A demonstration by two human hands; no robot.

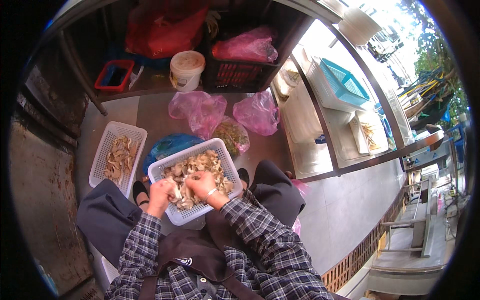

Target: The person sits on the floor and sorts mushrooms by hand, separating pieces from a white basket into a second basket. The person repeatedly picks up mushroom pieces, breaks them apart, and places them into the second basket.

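Observation:
A white perforated plastic basket (227, 154) sits tilted in front of my body, between my knees, heaped with pale brown oyster mushrooms (208, 162). Over its near left part, my left hand (160, 195) grips a pale oyster mushroom piece (175, 192). Close beside it, my right hand (202, 184), with a bracelet at the wrist, has its fingers curled on a mushroom among the heap; its fingertips are partly hidden. To the left, a second white perforated basket (98, 165) on the floor holds a smaller pile of oyster mushrooms (120, 157).
Beyond the baskets lie a blue plastic bag (168, 144), pink plastic bags (202, 110) and a bag of greens (233, 137). A lidded white bucket (187, 71), a red tray (114, 88) and a black crate (240, 77) stand on a low shelf. A metal rack (333, 170) is at right.

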